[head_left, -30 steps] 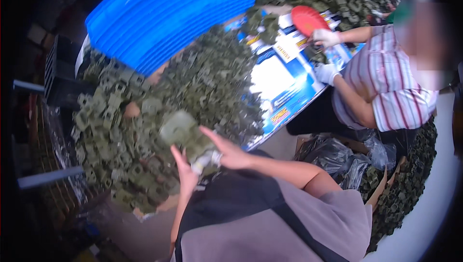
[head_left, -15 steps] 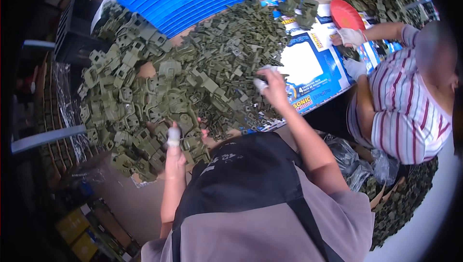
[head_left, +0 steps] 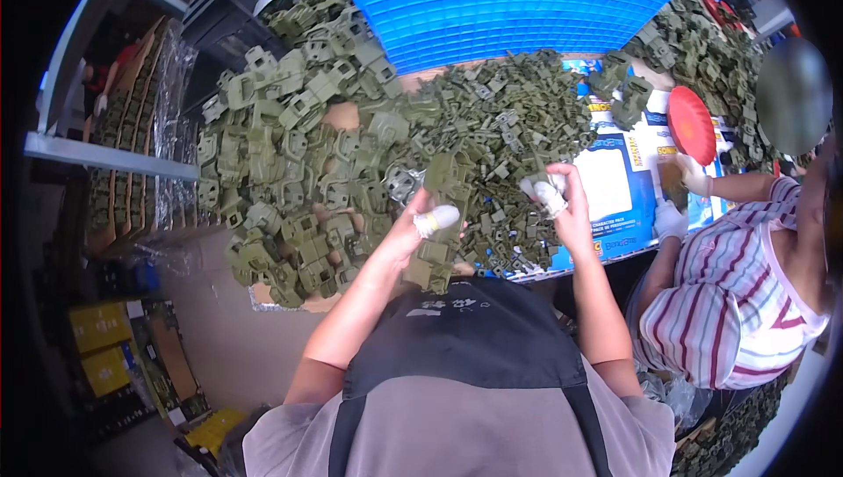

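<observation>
My left hand (head_left: pixel 420 229), its thumb wrapped in white, is closed on an olive-green plastic toy vehicle part (head_left: pixel 449 175) just in front of my apron. Most of its fingers are hidden behind that part. To its right, my right hand (head_left: pixel 566 206) is raised at the near edge of a heap of small green plastic pieces (head_left: pixel 509 126). White covers wrap its thumb and a fingertip, which are drawn together; anything pinched there is too small to make out. Larger green vehicle parts (head_left: pixel 303 174) are piled to the left of my hands.
A blue plastic crate (head_left: pixel 509 11) stands behind the heaps. On the right, a co-worker in a striped top (head_left: pixel 720 310) has gloved hands near a red plate (head_left: pixel 691 126) and printed cardboard (head_left: pixel 615 178). A grey metal bar (head_left: pixel 110 154) and black crate (head_left: pixel 233 3) are at left.
My view has shifted, so the table appears farther right. My left hand has come from the larger parts toward the middle and now holds a vehicle part. My right hand has drawn back nearer my body.
</observation>
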Available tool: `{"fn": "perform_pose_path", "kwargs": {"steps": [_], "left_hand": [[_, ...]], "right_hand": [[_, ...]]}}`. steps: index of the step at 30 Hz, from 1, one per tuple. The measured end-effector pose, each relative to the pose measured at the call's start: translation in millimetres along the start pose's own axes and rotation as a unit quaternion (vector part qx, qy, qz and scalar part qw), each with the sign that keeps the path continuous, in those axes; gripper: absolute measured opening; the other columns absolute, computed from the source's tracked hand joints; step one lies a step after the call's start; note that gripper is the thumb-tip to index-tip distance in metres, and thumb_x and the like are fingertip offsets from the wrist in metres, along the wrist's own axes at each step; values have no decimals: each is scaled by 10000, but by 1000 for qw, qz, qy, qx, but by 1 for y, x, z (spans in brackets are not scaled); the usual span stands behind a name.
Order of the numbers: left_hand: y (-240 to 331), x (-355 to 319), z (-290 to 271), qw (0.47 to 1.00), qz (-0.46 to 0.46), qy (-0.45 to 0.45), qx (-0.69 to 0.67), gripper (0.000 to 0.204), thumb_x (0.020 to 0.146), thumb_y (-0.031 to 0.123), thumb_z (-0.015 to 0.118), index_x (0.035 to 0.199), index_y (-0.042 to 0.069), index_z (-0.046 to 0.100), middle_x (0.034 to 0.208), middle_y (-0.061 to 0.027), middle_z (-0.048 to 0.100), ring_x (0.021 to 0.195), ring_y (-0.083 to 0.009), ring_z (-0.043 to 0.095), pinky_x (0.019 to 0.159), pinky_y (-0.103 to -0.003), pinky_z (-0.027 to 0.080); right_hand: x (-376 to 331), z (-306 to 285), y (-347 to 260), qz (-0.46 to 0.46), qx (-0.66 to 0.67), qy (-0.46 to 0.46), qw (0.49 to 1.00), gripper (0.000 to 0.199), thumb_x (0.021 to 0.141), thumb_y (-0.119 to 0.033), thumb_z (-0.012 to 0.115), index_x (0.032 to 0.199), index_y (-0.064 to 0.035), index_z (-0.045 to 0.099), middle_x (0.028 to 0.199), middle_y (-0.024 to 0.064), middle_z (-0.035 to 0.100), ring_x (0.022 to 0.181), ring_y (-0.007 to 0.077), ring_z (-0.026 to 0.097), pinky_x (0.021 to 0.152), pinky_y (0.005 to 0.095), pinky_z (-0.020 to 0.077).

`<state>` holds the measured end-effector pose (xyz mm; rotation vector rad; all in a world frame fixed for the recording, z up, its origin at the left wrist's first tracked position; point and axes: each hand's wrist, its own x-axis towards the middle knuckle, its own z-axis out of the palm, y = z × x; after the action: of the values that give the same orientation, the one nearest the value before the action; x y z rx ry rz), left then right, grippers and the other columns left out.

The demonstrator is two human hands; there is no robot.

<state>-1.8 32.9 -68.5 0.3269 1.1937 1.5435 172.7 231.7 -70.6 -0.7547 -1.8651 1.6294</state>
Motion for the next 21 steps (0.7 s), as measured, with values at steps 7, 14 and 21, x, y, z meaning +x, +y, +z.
{"fn": "perform_pose_path", "kwargs": {"steps": [7, 14, 21], "left_hand": [[12, 27, 51, 986, 19, -96, 135, 776, 749, 89, 721, 1383, 76, 274, 1208, -76, 513, 1086, -166, 502, 894, -306, 425], [6, 48, 70, 963, 43, -140, 225, 821, 735, 100, 737, 1396, 65, 252, 1200, -80, 529, 1030, -154, 535, 882, -304, 430], [1, 30, 31, 974, -75, -161, -137, 723, 775, 398, 676, 1315, 72, 322, 1152, -186, 548, 1007, -350, 584, 846, -454, 504]], "right_hand": [[20, 25, -36, -88, 132, 72, 985, 183, 880, -90, 542, 1020, -47, 432, 950, 77, 604, 851, 102, 547, 730, 248, 431], [5, -1, -25, -122, 135, 132, 974, 180, 874, -62, 536, 1023, -45, 436, 972, 77, 593, 878, 125, 554, 767, 265, 439], [-31, -23, -45, -84, -89, 67, 990, 201, 803, -65, 635, 996, -60, 580, 879, 78, 645, 782, 171, 626, 688, 290, 500]]}}
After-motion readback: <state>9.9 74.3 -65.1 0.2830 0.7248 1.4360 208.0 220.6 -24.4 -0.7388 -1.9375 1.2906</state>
